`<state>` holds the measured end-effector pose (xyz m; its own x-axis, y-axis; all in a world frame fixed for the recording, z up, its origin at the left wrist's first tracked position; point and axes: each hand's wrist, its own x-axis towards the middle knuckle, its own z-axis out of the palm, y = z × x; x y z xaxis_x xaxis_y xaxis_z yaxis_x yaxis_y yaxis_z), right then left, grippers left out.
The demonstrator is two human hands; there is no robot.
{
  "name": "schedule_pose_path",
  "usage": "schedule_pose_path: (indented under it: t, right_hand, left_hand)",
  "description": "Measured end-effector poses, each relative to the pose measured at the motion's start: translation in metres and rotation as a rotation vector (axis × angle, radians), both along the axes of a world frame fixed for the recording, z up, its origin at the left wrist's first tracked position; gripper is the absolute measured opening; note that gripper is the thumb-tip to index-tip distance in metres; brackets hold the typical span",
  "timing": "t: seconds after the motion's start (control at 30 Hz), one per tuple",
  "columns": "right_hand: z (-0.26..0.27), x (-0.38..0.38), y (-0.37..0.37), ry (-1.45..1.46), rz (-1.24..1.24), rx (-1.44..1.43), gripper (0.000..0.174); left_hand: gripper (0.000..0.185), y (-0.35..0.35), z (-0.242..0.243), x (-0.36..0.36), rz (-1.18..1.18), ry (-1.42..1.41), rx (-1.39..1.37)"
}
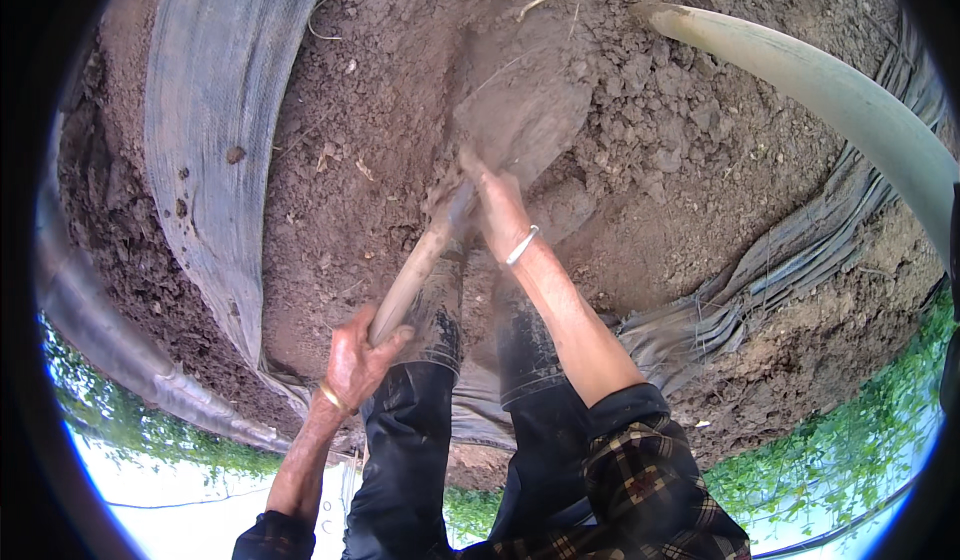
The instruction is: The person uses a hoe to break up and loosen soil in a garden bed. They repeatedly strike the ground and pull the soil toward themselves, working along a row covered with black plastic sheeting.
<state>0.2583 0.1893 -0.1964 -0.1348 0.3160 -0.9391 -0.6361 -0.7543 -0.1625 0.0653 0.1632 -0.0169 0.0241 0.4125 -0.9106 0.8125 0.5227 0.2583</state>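
Observation:
My left hand (362, 357), with a yellowish bangle at its wrist, is wrapped round the wooden handle (411, 279) of a digging tool, well back from the blade. Farther forward, my right hand (496, 204), wearing a pale bangle, touches the tool near its socket; its fingers are blurred. The broad, soil-coated metal blade (529, 121) lies beyond that hand against the brown soil (675, 125). Loose clods sit to the right of the blade. How deep its edge is in the soil cannot be told.
My boots (439, 320) stand on the soil below the tool. A grey woven sheet (217, 95) runs along the left, and a crumpled one (720, 312) lies at the right. A thick pale curved pipe (817, 84) arches at upper right. Green plants (847, 440) border the lower right.

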Motion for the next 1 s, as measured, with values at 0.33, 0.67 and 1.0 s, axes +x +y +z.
schedule_pose_path:
  t: [0.33, 0.67, 1.0]
  right_hand:
    - [0.013, 0.122, 0.093, -0.712, 0.994, 0.464, 0.048]
    - [-0.125, 0.126, 0.248, -1.419, 1.657, 0.629, 0.035]
    - [-0.058, 0.181, 0.028, -0.908, 1.392, 0.445, 0.056]
  left_hand:
    - [0.035, -0.023, 0.023, -0.022, 0.184, 0.084, -0.088]
    - [0.037, -0.028, 0.056, -0.057, 0.193, 0.162, -0.216]
    - [0.023, -0.017, 0.019, -0.069, 0.089, 0.103, -0.219]
